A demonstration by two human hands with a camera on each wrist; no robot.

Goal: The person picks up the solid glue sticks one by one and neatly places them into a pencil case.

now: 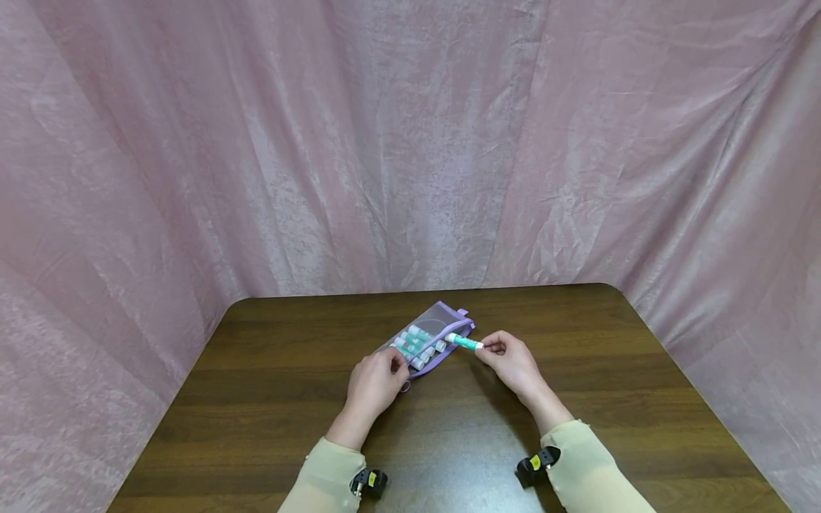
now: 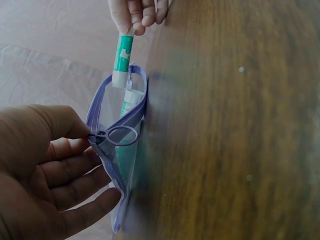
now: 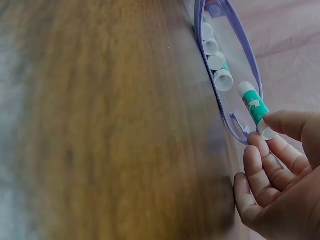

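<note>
A purple-edged mesh zipper pouch [image 1: 440, 313] lies on the table with its long mouth spread apart. Several green-and-white glue sticks [image 1: 410, 344] are inside it, side by side. My left hand [image 1: 375, 381] pinches the near corner of the pouch beside the ring-shaped zipper pull [image 2: 123, 135]. Between thumb and fingertips, my right hand [image 1: 513, 362] holds one glue stick [image 3: 255, 106] by its end. That stick's other end points into the pouch mouth. In the right wrist view, the ends of the other sticks [image 3: 223, 80] face the opening.
The brown wooden table [image 1: 269, 427] has rounded far corners. Pink velvet curtains [image 1: 410, 142] hang behind it and at both sides. A small black camera sits on each wrist, over pale sleeves [image 1: 333, 474].
</note>
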